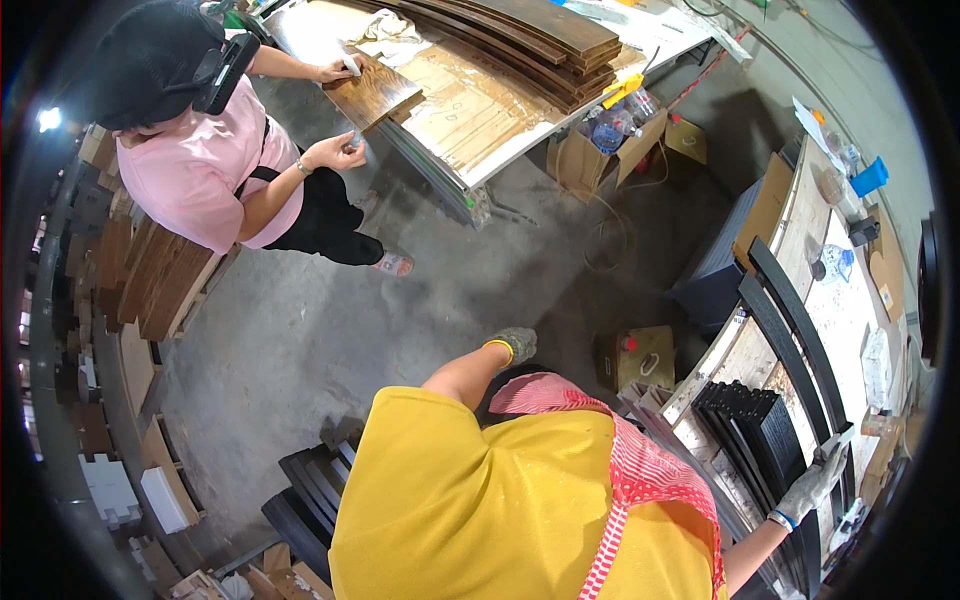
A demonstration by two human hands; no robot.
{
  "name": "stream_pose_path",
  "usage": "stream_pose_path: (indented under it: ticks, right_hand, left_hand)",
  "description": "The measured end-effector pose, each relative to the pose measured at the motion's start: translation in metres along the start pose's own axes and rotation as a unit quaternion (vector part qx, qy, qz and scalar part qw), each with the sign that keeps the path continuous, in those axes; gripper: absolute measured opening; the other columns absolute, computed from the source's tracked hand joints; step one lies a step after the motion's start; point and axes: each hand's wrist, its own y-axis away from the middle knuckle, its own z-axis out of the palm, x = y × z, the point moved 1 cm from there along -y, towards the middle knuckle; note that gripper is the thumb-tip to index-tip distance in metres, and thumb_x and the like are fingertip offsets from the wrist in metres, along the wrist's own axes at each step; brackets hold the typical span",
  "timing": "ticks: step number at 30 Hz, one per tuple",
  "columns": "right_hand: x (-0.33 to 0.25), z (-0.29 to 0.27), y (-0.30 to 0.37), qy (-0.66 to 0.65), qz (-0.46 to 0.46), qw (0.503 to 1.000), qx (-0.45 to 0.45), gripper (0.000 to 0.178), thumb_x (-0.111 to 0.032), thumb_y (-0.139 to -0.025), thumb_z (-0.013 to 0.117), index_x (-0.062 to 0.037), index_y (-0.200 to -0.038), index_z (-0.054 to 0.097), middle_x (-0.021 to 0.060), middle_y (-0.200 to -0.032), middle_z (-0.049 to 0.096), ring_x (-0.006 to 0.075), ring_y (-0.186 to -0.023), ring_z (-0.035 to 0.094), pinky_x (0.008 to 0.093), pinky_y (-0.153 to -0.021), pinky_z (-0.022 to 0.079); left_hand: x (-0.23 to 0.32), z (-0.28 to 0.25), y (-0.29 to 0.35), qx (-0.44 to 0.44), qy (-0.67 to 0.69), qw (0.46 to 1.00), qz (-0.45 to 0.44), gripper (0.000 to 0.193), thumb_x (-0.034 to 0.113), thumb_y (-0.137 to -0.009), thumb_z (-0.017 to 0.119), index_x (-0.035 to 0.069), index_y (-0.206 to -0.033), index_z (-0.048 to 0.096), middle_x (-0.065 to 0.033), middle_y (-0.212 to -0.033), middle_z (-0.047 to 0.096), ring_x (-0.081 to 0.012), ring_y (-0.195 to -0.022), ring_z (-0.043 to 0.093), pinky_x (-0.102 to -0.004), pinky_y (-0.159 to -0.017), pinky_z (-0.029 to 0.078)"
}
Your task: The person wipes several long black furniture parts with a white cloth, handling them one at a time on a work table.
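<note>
My right hand (812, 492), in a pale grey glove, has its fingers around the near part of a long black slat (795, 290) at the right-hand bench. A second black slat (775, 335) runs beside it. Below them, just left of my right hand, stands a stack of black slats (750, 430). My left hand (516, 346), in a grey-green glove with a yellow cuff, hangs in front of my body over the floor, apart from any object. Its back faces up and the fingers are mostly hidden, with nothing visible in them.
A co-worker in pink (200, 170) stands at the far left, hands at a brown board (370, 95) on a worktable (465, 165). Curved brown boards (520, 40) lie stacked there. A cardboard box (590, 165) holds bottles. A yellowish container (645, 358) stands beside my bench (715, 350).
</note>
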Motion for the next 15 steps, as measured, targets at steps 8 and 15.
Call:
stream_pose_path:
  ticks: [8, 15]
  right_hand:
    - [0.010, -0.002, -0.002, 0.079, -0.030, 0.996, -0.005, 0.054, 0.012, -0.091, 0.039, -0.0089, -0.140, 0.050, 0.0211, -0.147, 0.036, 0.0327, -0.128, 0.049, 0.0361, -0.095, 0.054]
    - [-0.020, 0.001, -0.002, -0.021, 0.057, 0.998, 0.006, 0.058, 0.014, -0.088, 0.038, -0.0101, -0.140, 0.051, 0.0203, -0.146, 0.039, 0.0333, -0.129, 0.049, 0.0375, -0.098, 0.053]
  left_hand:
    - [-0.004, 0.007, -0.010, -0.019, -0.012, 1.000, 0.009, 0.033, 0.028, -0.088, 0.057, 0.006, -0.110, 0.068, -0.0198, -0.119, 0.064, -0.0382, -0.112, 0.060, -0.0458, -0.093, 0.049]
    - [-0.004, 0.010, -0.009, -0.009, -0.016, 1.000, 0.015, 0.033, 0.027, -0.087, 0.057, 0.005, -0.109, 0.068, -0.0199, -0.119, 0.064, -0.0382, -0.111, 0.061, -0.0459, -0.093, 0.049]
